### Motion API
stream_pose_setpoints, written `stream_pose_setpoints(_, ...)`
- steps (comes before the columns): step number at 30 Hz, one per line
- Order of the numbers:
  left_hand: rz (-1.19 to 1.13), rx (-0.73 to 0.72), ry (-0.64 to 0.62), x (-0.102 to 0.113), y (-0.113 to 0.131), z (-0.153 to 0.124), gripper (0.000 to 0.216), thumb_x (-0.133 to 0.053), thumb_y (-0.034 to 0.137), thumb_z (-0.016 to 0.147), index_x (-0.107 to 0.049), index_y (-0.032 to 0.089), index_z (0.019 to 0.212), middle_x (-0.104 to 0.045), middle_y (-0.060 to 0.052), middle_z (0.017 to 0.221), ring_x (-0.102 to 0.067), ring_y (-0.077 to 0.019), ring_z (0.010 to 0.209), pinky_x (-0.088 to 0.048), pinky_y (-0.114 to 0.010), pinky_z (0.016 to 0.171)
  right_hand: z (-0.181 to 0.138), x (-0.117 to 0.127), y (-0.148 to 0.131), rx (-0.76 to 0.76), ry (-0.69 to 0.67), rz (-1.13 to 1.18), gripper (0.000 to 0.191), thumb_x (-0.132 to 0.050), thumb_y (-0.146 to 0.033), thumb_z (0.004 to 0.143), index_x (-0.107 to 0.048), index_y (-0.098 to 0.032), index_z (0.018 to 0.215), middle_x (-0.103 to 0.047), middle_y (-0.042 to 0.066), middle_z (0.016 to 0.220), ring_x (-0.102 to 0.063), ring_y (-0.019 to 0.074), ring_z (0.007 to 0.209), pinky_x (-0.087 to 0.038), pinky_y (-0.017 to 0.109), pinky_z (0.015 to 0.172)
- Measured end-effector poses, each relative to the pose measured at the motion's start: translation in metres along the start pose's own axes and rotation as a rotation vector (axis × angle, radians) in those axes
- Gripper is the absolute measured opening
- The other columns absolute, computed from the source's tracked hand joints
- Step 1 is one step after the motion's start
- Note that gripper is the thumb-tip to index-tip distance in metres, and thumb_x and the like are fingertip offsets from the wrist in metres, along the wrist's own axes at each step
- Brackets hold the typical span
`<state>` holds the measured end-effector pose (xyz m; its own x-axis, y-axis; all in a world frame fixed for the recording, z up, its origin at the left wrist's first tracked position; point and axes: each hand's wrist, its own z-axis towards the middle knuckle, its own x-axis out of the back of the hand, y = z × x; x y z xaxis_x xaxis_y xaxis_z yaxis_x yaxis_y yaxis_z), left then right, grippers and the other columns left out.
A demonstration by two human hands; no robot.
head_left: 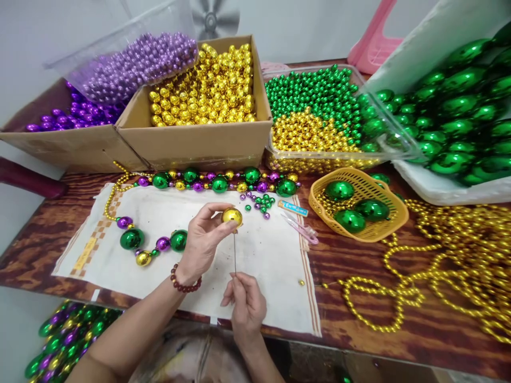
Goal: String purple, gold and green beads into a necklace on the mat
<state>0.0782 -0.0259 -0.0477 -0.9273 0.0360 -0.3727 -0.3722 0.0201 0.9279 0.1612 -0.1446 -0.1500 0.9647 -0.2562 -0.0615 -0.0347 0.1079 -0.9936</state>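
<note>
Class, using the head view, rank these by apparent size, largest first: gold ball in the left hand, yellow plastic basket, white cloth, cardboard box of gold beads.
1. White cloth
2. Cardboard box of gold beads
3. Yellow plastic basket
4. Gold ball, in the left hand

The bench (335,260) has a dark reddish-brown, wood-grained top. A plain, pale grey wall (295,26) stands behind its far edge. A grey bladed fan (210,20) is positioned before this wall. A slatted pink plastic frame (377,50) stands near the far edge, toward the right corner. Lighting: bright, diffuse.
</note>
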Motion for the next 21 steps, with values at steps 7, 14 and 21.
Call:
stream_pose_setpoints(7, 0.049, -0.055, -0.060, 0.002, -0.001, -0.005, 0.027, -0.079, 0.020, 0.078, -0.069, 0.022, 0.103, -0.066, -0.003, 0.096, -0.063, -0.0113, 0.084, -0.054, -0.022, 0.076, 0.009, 0.001, -0.003, 0.097, -0.069, -0.098, 0.019, -0.046, -0.023, 0.100, -0.064, -0.017, 0.096, -0.052, -0.005, 0.054, -0.047, 0.0088, 0.040, -0.038, 0.022, 0.042)
stream_pose_setpoints(14, 0.111, -0.170, -0.076, 0.002, 0.001, -0.006, 0.031, -0.081, 0.018, 0.076, -0.071, 0.025, 0.104, -0.062, -0.002, 0.103, -0.062, -0.0115, 0.087, -0.055, -0.022, 0.075, 0.009, 0.004, 0.008, 0.044, 0.006, -0.072, 0.021, -0.044, -0.026, 0.100, -0.063, -0.017, 0.095, -0.053, -0.003, 0.058, -0.047, 0.0096, 0.044, -0.037, 0.021, 0.043)
stream_pose_setpoints(21, 0.055, -0.052, -0.150, 0.011, 0.001, -0.007, 0.030, -0.073, 0.026, 0.084, -0.071, 0.025, 0.114, -0.067, -0.007, 0.112, -0.068, -0.0188, 0.093, -0.060, -0.035, 0.084, 0.012, 0.003, 0.003, -0.007, -0.027, -0.039, 0.024, -0.047, -0.032, 0.100, -0.064, -0.017, 0.093, -0.053, -0.001, 0.060, -0.051, 0.0115, 0.050, -0.039, 0.022, 0.045)
